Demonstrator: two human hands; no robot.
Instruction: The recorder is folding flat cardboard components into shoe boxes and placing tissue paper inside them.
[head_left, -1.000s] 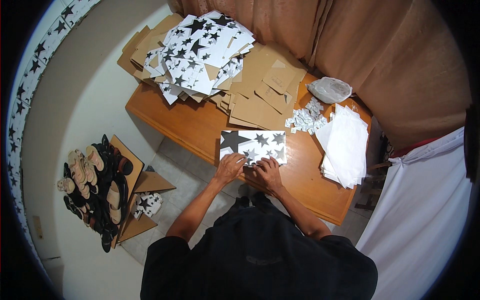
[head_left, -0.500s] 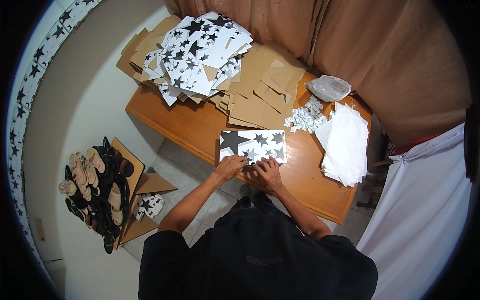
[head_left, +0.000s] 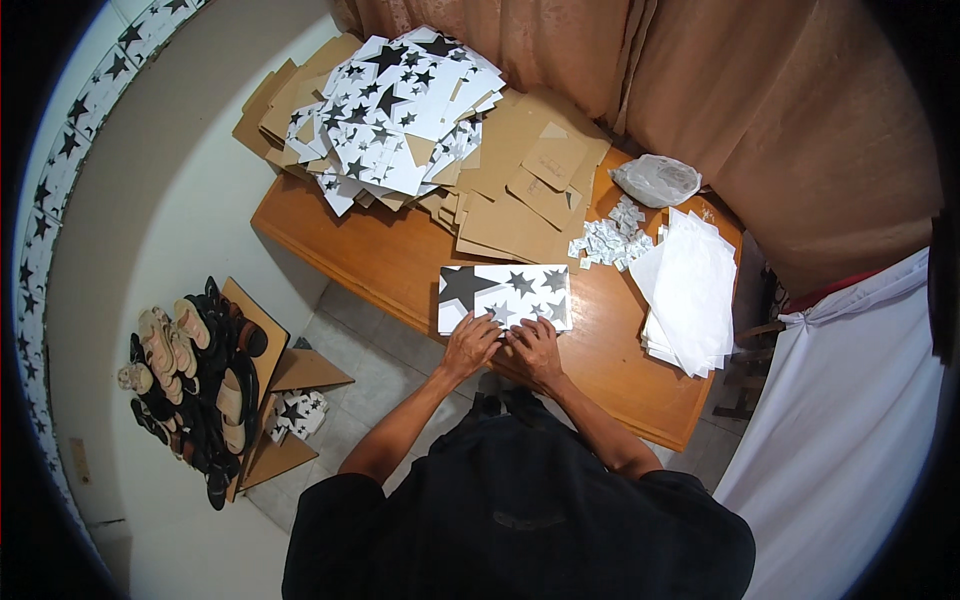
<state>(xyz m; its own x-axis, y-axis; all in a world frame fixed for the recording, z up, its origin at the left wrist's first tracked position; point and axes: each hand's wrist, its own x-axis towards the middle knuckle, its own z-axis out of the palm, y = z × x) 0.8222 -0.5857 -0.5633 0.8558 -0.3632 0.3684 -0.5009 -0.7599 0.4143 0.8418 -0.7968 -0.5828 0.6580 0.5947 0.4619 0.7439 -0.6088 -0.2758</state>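
A white cardboard box (head_left: 520, 283) printed with black and grey stars lies on the wooden table in front of me, its lid side facing up. My left hand (head_left: 473, 342) rests on the near edge of the box, fingers stretched over its top. Close beside it, my right hand (head_left: 535, 345) touches the same near edge with its fingers spread on the top. Neither hand is wrapped around the box. The near side of the box is hidden by my hands.
Behind the box lie flat brown cardboard pieces (head_left: 510, 225) and a heap of star-printed sheets (head_left: 400, 110). Small white packets (head_left: 612, 240), a clear plastic bag (head_left: 657, 180) and white paper sheets (head_left: 690, 300) sit at right. Shoes (head_left: 195, 370) fill a board at left.
My left hand has slid right and up onto the top of the box, nearer to my right hand. The box has hardly moved.
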